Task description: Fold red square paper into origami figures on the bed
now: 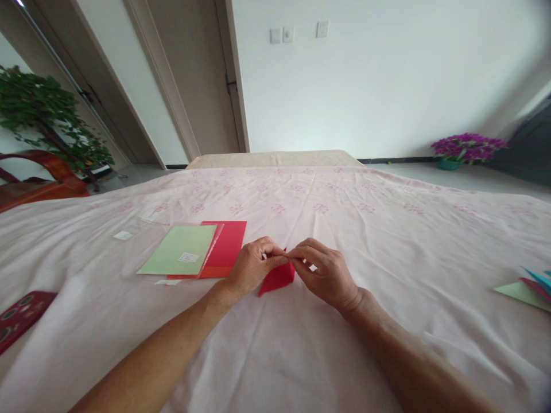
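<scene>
A folded red paper (279, 277) lies on the pale pink flowered cloth (387, 241) in front of me. My left hand (252, 265) pinches its upper edge from the left, fingers closed. My right hand (325, 271) pinches the same edge from the right, its fingertips meeting the left hand's over the fold. Just left of my hands lies a stack of paper sheets in a clear sleeve, a light green sheet (178, 250) on top and red sheets (227, 245) beneath.
A dark red phone (19, 314) lies at the left edge. Folded coloured papers (531, 287) sit at the far right. A small white slip (123, 235) rests on the cloth. A wooden chair (38, 183), a green plant (47, 115) and purple flowers (467, 146) stand beyond.
</scene>
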{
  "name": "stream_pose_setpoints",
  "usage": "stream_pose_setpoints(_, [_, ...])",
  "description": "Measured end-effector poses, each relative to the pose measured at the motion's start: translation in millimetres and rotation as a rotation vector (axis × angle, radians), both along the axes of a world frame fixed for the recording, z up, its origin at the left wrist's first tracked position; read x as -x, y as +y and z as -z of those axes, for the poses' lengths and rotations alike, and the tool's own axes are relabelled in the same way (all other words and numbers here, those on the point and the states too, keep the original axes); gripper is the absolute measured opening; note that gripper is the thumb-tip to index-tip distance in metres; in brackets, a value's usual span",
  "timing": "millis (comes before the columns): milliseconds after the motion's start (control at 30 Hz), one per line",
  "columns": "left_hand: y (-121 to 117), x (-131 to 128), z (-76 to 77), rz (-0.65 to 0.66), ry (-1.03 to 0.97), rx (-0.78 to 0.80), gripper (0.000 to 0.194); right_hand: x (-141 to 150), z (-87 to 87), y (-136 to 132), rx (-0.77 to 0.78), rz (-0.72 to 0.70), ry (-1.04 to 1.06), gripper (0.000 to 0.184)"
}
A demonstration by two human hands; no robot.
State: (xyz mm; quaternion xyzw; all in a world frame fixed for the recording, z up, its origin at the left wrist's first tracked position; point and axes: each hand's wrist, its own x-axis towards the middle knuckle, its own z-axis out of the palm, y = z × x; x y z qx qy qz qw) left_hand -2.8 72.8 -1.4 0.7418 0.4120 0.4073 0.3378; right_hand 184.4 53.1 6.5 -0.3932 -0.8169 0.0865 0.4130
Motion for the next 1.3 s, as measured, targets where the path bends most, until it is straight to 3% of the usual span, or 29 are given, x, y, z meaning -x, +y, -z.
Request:
stream_pose_setpoints(300, [-2.0, -4.2, -0.2, -0.063, 0.019, -0.069, 0.024, 1.1, 2.6, -2.5, -0.107, 0.132, -0.114, 0.019])
stream_pose_setpoints(567, [-3.2, -3.9, 1.6, -0.11, 0.062, -0.145, 0.022, -0.9, 8.2, -3.2, -0.076, 0.061, -0.069, 0.023])
stream_pose_setpoints(767, [-3.7, -4.0, 1.9, -0.123, 0.036, -0.189, 0.023, 5.2, 9.1, -7.3, -0.015, 0.038, 0.078, 0.023])
stream_pose_setpoints(967, [-7.8, -5.2, 3.1, -0.176, 0.055, -0.226, 0.014, 10.9, 9.4, -9.1, 0.174, 0.049, 0.259, 0.015])
stream_pose_setpoints(1133, [-9.6, -5.8, 6.9, -0.216, 0.082, -0.196, 0.01, 10.8, 10.4, -5.2, 0.456, 0.064, 0.435, 0.011])
stream_pose_setpoints(1300, [-9.9, -4.5, 9.0, -0.193, 0.089, -0.142, 0.01, 10.5, 10.7, 1.5, 0.748, -0.024, 0.676, 0.024])
